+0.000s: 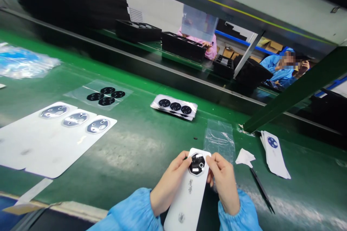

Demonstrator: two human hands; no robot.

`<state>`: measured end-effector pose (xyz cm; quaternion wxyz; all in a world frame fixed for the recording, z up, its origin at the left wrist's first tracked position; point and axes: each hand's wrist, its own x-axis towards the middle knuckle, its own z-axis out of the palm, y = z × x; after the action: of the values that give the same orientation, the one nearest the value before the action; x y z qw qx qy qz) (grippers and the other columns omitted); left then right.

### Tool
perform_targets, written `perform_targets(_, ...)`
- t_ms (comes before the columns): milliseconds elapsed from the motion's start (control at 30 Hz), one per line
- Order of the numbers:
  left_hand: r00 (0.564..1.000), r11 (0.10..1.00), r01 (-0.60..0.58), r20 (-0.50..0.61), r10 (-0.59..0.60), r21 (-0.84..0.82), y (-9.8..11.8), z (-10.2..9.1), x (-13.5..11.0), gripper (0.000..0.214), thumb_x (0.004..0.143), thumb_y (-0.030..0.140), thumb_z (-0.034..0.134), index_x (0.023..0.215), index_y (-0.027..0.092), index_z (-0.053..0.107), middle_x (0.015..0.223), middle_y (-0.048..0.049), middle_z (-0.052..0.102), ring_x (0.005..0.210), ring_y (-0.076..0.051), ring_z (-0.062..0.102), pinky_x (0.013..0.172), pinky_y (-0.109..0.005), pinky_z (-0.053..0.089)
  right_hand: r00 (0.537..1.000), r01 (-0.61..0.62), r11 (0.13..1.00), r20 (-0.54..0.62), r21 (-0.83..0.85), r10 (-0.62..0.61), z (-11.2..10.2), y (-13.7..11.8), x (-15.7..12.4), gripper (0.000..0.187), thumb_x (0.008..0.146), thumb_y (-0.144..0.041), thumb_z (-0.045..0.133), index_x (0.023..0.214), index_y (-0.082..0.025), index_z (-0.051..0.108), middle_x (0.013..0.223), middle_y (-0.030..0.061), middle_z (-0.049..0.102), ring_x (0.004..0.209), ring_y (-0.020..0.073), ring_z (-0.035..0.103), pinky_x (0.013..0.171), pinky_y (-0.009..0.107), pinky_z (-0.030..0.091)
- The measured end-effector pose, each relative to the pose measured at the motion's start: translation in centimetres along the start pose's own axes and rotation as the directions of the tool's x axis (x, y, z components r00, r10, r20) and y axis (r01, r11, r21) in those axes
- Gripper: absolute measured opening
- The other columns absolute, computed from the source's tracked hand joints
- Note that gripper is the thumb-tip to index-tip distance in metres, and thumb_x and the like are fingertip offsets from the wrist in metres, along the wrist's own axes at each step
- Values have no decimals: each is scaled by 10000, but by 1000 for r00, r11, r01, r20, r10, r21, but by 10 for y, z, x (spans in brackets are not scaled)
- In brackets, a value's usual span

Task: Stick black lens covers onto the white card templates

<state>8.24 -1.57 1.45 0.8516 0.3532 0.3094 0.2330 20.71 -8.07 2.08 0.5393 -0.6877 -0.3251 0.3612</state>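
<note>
White panel (187, 197), round-cornered, glossy octagonal plate (196, 164)

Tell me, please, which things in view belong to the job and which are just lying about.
Likely the job's:
white rectangular panel with black inset, in left hand and right hand
four roundish black pieces
flat white panels

Seemingly lying about:
angular white scrap
wrinkled clear plastic sheet

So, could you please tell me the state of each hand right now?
Left hand: closed, holding the white panel near its upper end.
Right hand: closed, holding the same panel at the opposite edge.
</note>
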Motion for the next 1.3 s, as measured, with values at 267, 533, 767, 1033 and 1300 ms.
perform_targets(267, 998, 1000, 16, 61, -16, -11, 2, 2, -3, 334, 781, 471, 629, 900, 187, 501, 675, 10, 615, 569, -123, 573, 538, -220, 440, 1000, -3, 1000, -4, -4, 3, -1, 1, 2, 442, 778, -574, 569, 589, -207, 412, 381, -84, 434, 319, 57, 379, 334, 163, 302)
perform_targets(533, 990, 977, -123, 84, 110, 173, 1, -1, -5, 441, 753, 321, 690, 1078, 214, 413, 937, -25, 617, 765, -154, 595, 640, -241, 477, 980, 52, 996, 186, 67, -64, -5, -6, -1, 272, 737, -388, 702, 847, -194, 546, 797, 4, 637, 745, 164, 611, 641, 248, 477)
perform_targets(767, 985, 964, -157, 98, 139, 215, -2, -6, -3, 347, 794, 298, 632, 1077, 220, 449, 967, -18, 562, 816, -158, 575, 697, -249, 463, 983, -7, 989, 181, 150, -20, -6, -1, 5, 288, 758, -439, 671, 784, -180, 548, 703, -15, 604, 639, 134, 552, 572, 224, 414)
perform_targets(1033, 986, 987, -87, 155, 66, 132, 1, -4, -5, 294, 799, 411, 611, 972, 205, 492, 842, 3, 587, 725, -145, 560, 647, -243, 433, 996, -36, 988, 83, 150, 24, -7, 6, 7, 363, 759, -483, 645, 672, -189, 450, 548, -76, 422, 494, 80, 360, 474, 199, 285)
perform_targets(1300, 984, 936, -166, -6, 176, 311, 10, -1, 9, 334, 757, 455, 609, 680, 174, 447, 615, 55, 428, 584, -96, 398, 535, -204, 302, 994, -4, 997, 111, 72, -4, -2, 1, 8, 386, 731, -503, 651, 637, -189, 449, 554, -72, 388, 520, 87, 339, 480, 205, 270)
